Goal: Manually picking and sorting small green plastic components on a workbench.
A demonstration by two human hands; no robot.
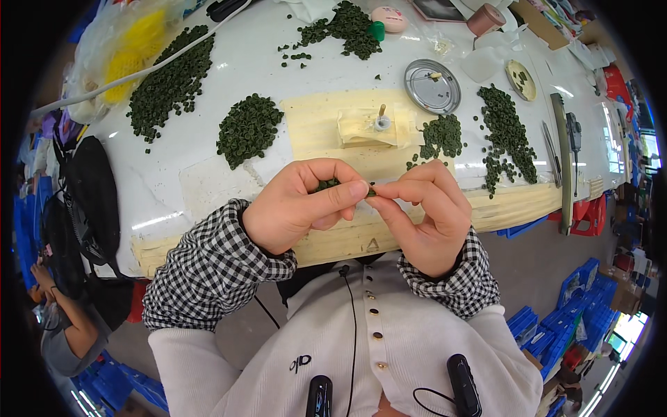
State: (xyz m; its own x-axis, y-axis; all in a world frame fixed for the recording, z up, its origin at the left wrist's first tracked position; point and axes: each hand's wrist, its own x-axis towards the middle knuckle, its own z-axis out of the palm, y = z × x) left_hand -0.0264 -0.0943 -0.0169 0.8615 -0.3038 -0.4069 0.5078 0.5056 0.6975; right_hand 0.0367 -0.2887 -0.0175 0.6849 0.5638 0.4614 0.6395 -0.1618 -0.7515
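Observation:
My left hand [300, 206] is curled around a few small dark green rings [326, 185], its thumb reaching to the right. My right hand [425, 214] meets it fingertip to fingertip, pinching one small green ring [371, 192] between thumb and forefinger. Both hands hover just above the near edge of the white table [208, 174], over a taped cream patch [326, 132]. Beyond the hands stands a small peg fixture [381, 122] on a taped block.
Heaps of green rings lie on the table: left [169, 83], centre-left [248, 128], far centre [344, 29], right [442, 135] and far right [507, 135]. A round metal lid [432, 86], a small dish [520, 79] and a tape roll [485, 19] sit behind. Another person [66, 326] sits at lower left.

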